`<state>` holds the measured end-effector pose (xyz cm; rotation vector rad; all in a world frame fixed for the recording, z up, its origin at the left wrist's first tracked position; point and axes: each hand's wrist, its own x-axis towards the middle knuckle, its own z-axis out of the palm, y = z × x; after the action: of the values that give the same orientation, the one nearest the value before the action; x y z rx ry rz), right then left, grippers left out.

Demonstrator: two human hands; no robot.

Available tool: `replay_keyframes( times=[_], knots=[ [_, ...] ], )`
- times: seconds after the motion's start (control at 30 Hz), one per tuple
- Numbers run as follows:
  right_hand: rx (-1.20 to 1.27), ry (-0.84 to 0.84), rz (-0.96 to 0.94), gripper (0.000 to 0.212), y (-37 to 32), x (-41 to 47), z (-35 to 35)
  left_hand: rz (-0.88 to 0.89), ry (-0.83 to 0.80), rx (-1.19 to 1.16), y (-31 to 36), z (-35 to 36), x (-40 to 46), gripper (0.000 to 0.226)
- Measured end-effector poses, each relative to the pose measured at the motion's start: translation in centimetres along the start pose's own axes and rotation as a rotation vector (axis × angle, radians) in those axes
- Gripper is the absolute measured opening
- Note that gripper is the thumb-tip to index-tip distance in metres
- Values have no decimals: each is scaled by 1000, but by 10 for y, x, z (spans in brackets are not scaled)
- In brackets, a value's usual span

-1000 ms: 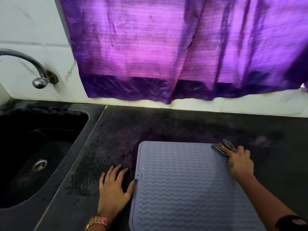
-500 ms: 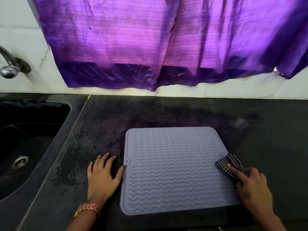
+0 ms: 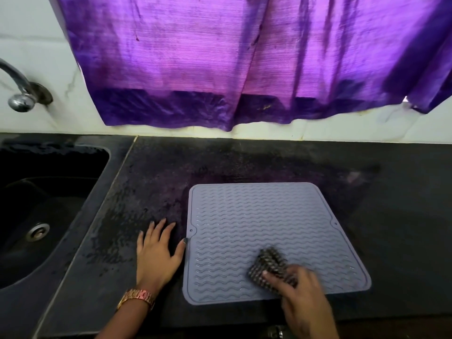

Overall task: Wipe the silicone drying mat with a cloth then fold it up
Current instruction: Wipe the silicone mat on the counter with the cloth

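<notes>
Both hands show: the blurred right hand (image 3: 302, 297), cut off at the frame's 5 o'clock edge, presses a checked cloth (image 3: 270, 267) onto the silicone mat (image 3: 256, 216); its grasp is unclear. The left hand (image 3: 156, 253) lies open and flat at the mat's 9 o'clock edge, holding nothing.

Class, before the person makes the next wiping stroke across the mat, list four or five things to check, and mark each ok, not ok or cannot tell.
1. Grey wavy-ribbed silicone drying mat lies flat on the black stone counter: ok.
2. Left hand rests on the counter, thumb at the mat's left edge to steady it: ok.
3. Right hand presses the checked cloth onto the mat: ok.
4. Far half of the mat free of objects: ok.
5. Mat surface already clean and dry: cannot tell.
</notes>
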<state>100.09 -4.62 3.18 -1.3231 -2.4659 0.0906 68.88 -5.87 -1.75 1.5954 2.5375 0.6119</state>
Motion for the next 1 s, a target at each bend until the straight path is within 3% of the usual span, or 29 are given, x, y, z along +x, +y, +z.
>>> replay_keyframes(
  times=[0.07, 0.1, 0.23, 0.33, 0.43, 0.6, 0.8, 1.0],
  knots=[
    [74, 15, -190, 34, -31, 4, 8, -6, 3, -28, 1, -1, 0, 87],
    [90, -14, -249, 31, -44, 7, 11, -10, 6, -48, 1, -2, -1, 87],
    [-36, -201, -417, 37, -75, 16, 19, -29, 12, -131, 1, -3, -2, 77],
    [-43, -219, -504, 34, -74, 32, 19, -41, 24, -158, 0, -3, -2, 65],
    [-26, -233, -590, 31, -63, 48, 20, -30, 35, -167, -1, -3, -3, 69],
    [79, -170, -618, 33, -50, 90, 41, -23, 61, -181, -1, -3, -3, 79],
    [120, -107, -535, 39, -42, 164, 68, -35, 53, -164, 0, -3, -1, 64],
    [57, -210, -377, 45, -37, 234, 85, -68, 45, -115, 2, -4, 1, 61]
  ],
)
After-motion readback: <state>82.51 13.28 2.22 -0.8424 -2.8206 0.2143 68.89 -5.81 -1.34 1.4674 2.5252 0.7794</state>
